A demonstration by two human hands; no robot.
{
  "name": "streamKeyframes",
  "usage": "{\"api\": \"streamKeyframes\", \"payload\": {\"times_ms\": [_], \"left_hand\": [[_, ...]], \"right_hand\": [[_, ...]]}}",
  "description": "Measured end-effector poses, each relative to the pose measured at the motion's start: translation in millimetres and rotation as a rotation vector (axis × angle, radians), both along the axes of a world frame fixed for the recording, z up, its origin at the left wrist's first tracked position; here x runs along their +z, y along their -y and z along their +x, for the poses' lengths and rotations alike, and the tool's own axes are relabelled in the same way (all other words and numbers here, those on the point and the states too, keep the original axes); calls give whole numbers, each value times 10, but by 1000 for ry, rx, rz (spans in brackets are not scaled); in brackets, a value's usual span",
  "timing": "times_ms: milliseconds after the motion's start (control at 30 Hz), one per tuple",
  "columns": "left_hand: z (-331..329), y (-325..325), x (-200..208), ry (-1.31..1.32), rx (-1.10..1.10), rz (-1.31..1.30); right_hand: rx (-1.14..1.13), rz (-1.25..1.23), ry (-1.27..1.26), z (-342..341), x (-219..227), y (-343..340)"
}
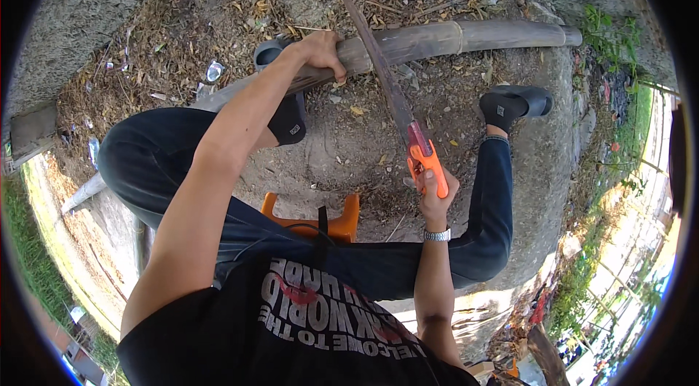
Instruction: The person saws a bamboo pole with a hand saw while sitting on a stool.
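A long grey-brown bamboo pole [426,41] lies across the ground in front of me, running from the lower left to the far right. My left hand [322,53] is wrapped over it, thumb on the near side. In my right hand [438,192] is the orange handle [428,165] of a handsaw, fingers closed round the grip. The saw's long dark blade [386,80] crosses the pole at a steep angle just right of my left hand, its tip past the far side. Whether its teeth have cut into the bamboo I cannot tell.
An orange plastic stool [344,222] stands under me between my legs. My sandalled feet [515,104] are on either side. Dry leaves and litter [215,71] cover the soil by a concrete wall [80,15]. Green plants [611,33] grow at the pole's right end.
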State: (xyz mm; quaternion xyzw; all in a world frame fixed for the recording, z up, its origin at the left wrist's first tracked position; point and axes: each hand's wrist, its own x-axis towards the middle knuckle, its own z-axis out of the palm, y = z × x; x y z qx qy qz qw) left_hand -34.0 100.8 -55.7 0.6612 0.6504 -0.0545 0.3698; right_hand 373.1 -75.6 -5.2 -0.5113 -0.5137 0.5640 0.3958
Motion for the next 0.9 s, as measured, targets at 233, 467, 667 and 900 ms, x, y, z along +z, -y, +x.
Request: {"api": "streamKeyframes", "payload": {"times_ms": [233,467,667,900], "left_hand": [[-15,198,-40,351,86,-194],[559,783,195,-171,211,277],[564,753,297,-254,207,182],[559,804,235,-235,204,231]], "right_hand": [[61,127,191,8,124,-44],[12,33,121,14,157,-42],[140,209,369,-86,377,132],[52,26,216,-79,402,218]]}}
